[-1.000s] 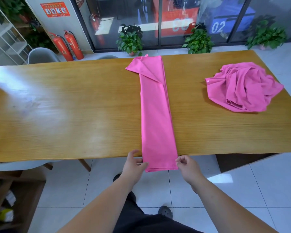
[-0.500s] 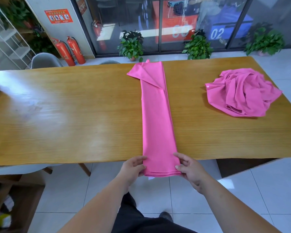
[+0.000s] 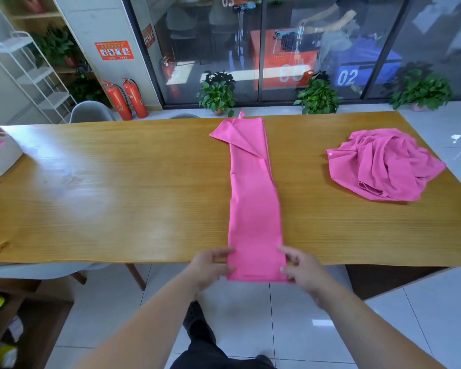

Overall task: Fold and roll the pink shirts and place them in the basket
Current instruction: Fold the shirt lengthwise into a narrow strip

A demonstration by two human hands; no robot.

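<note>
grip: left hand [image 3: 210,267] and right hand [image 3: 301,270] pinch the shirt's [image 3: 253,209] near end
writing: "02" on blue box [image 3: 367,75]

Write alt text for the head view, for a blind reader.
The left hand and right hand pinch the near end of a folded pink shirt, a long strip on a wooden table. A crumpled pink shirt lies at right, a white basket at left.

Basket [image 3: 3,158] at nine o'clock: cut by the left edge, contents indistinct. Wall notice [image 3: 114,50] at eleven o'clock: lettering illegible.
</note>
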